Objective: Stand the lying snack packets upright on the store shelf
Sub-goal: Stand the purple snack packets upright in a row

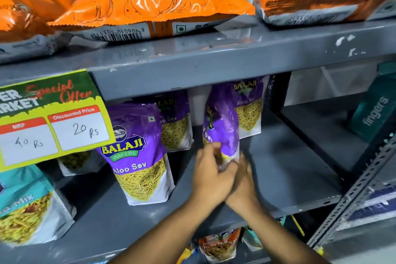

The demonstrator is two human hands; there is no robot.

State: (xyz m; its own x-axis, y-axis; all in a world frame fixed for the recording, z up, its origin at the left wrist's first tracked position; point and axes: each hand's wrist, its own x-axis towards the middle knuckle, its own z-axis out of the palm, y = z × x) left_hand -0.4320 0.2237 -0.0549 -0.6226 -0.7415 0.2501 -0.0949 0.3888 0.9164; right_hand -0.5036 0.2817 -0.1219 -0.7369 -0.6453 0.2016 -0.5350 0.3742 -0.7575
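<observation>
On the grey middle shelf point(289, 173) both my hands grip the bottom of a purple Aloo Sev packet point(222, 128). It is roughly upright, turned partly edge-on and blurred. My left hand point(211, 174) holds its lower left corner and my right hand point(244, 180) its lower right. Three other purple Aloo Sev packets stand upright: one at the front left point(139, 156), one behind it point(175, 122), and one at the back right point(249, 107).
Orange potato chip bags point(154, 8) lie flat on the upper shelf. A yellow-green price card point(51, 118) hangs at the left. A teal mix packet point(27, 206) stands at the front left, a teal "fingers" box point(372, 113) at the right, and more packets point(218, 244) sit below.
</observation>
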